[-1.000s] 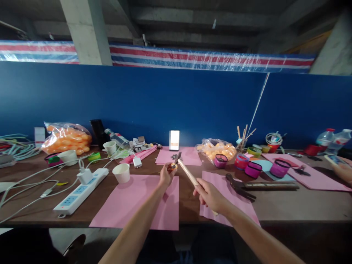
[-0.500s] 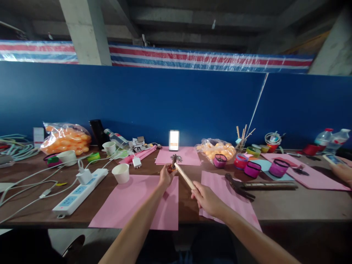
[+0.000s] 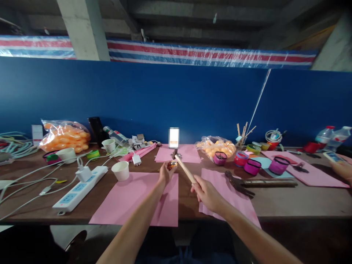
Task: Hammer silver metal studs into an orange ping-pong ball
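My right hand (image 3: pixel 205 190) is closed round the pale wooden handle of a hammer (image 3: pixel 186 170), whose dark head is raised at the far end. Just below the hammer head, my left hand (image 3: pixel 166 173) pinches a small orange piece with something shiny on top (image 3: pixel 173 164); it looks like part of an orange ball, but I cannot make out the exact kind. Beyond both hands lies a pink sheet (image 3: pixel 162 155) with small metal bits on it, partly hidden by the hammer. A second pink sheet (image 3: pixel 121 201) lies under my left forearm.
A second hammer (image 3: pixel 266 183) rests on the right. Bags of orange balls (image 3: pixel 68 137) stand left and right. A white power strip (image 3: pixel 79 190), cables and a paper cup (image 3: pixel 120 171) are on the left. Purple pouches (image 3: pixel 279 165) and another person's hand (image 3: pixel 343 168) are at right.
The hammer head has lifted slightly off the small orange piece, so its shiny top now shows. My left hand still pinches it. The view has shifted a little.
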{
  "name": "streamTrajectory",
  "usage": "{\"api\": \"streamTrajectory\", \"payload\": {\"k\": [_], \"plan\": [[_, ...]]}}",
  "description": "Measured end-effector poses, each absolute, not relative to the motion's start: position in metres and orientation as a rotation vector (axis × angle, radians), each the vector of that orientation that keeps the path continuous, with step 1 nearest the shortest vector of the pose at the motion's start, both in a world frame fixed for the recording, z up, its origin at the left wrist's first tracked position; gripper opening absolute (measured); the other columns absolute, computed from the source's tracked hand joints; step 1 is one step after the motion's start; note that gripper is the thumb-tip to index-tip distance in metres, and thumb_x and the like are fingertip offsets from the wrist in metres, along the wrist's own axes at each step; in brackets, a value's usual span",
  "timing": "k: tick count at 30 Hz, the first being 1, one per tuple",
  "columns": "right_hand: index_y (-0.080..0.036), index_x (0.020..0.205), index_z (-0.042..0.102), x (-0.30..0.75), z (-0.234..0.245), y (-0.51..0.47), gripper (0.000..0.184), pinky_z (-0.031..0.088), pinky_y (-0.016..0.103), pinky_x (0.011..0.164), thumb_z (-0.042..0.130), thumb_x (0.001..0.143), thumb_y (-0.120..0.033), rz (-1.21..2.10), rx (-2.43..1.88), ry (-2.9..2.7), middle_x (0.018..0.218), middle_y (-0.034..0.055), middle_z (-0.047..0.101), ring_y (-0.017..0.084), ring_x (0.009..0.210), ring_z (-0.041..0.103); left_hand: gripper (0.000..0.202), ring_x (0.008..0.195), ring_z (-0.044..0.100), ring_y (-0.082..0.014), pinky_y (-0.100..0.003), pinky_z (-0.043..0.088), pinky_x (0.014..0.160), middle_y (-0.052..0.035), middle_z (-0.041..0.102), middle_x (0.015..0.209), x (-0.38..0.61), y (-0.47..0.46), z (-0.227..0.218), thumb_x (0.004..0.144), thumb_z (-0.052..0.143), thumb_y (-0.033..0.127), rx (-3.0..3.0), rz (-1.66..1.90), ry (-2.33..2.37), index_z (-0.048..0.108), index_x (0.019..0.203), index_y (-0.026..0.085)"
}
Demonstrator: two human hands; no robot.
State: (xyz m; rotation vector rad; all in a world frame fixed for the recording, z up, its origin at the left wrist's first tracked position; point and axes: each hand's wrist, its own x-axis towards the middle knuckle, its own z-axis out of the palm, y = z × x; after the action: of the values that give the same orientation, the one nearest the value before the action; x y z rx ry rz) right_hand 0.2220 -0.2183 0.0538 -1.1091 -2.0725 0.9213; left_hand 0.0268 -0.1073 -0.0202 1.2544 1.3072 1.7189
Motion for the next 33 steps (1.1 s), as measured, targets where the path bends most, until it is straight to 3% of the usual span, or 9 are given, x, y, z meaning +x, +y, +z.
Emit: {"api": "streamTrajectory", "payload": {"k": [5, 9, 13, 19, 23, 33], "plan": [[-0.019, 0.084, 0.043, 0.2212, 0.0547, -0.22, 0.018, 0.037, 0.018, 0.04, 0.03, 0.087, -0.032, 0.973, -1.146, -2.097, 0.074, -0.0012, 0.056, 0.006, 0.041, 0.047, 0.033, 0.063, 0.058, -0.0109, -0.025, 0.048, 0.063, -0.0014, 0.062, 0.076, 0.0274, -0.1094, -0.0169, 0.057, 0.069, 0.02, 1.25, 1.743, 1.308, 0.056, 0.087, 0.016], [-0.02, 0.09, 0.043, 0.2205, 0.0579, -0.2204, 0.018, 0.038, 0.018, 0.042, 0.029, 0.088, -0.031, 0.914, -1.122, -2.074, 0.077, -0.0008, 0.056, 0.007, 0.044, 0.048, 0.034, 0.065, 0.058, -0.0111, -0.024, 0.047, 0.063, -0.0019, 0.062, 0.077, 0.0279, -0.1125, -0.0141, 0.056, 0.07, 0.02, 1.255, 1.753, 1.333, 0.057, 0.087, 0.016], [-0.019, 0.084, 0.044, 0.2207, 0.0587, -0.2205, 0.017, 0.037, 0.018, 0.043, 0.031, 0.087, -0.029, 0.871, -1.164, -2.129, 0.072, -0.0011, 0.056, 0.006, 0.042, 0.046, 0.034, 0.057, 0.055, -0.0091, -0.022, 0.046, 0.056, -0.0004, 0.06, 0.07, 0.0297, -0.1139, -0.0129, 0.052, 0.072, 0.02, 1.238, 1.742, 1.365, 0.057, 0.083, 0.015], [-0.021, 0.092, 0.044, 0.2226, 0.0617, -0.2243, 0.018, 0.038, 0.018, 0.043, 0.029, 0.088, -0.03, 0.88, -1.134, -2.098, 0.076, -0.0003, 0.057, 0.008, 0.046, 0.048, 0.036, 0.053, 0.053, -0.0073, -0.018, 0.043, 0.05, 0.001, 0.06, 0.066, 0.0309, -0.1141, -0.0121, 0.051, 0.072, 0.019, 1.243, 1.718, 1.377, 0.06, 0.084, 0.015], [-0.02, 0.084, 0.044, 0.223, 0.0619, -0.2252, 0.015, 0.038, 0.019, 0.045, 0.032, 0.087, -0.028, 0.841, -1.162, -2.162, 0.072, -0.0005, 0.056, 0.008, 0.045, 0.048, 0.032, 0.047, 0.048, -0.006, -0.018, 0.042, 0.047, 0.0045, 0.054, 0.056, 0.0314, -0.1142, -0.0115, 0.048, 0.072, 0.017, 1.228, 1.73, 1.395, 0.06, 0.078, 0.014], [-0.02, 0.086, 0.043, 0.2197, 0.0539, -0.2246, 0.018, 0.036, 0.018, 0.04, 0.029, 0.087, -0.032, 0.925, -1.165, -2.071, 0.074, -0.0014, 0.056, 0.006, 0.041, 0.047, 0.035, 0.053, 0.053, -0.0073, -0.02, 0.045, 0.053, 0.0004, 0.059, 0.067, 0.0288, -0.1129, -0.0115, 0.051, 0.072, 0.021, 1.194, 1.755, 1.359, 0.058, 0.083, 0.015]]}}
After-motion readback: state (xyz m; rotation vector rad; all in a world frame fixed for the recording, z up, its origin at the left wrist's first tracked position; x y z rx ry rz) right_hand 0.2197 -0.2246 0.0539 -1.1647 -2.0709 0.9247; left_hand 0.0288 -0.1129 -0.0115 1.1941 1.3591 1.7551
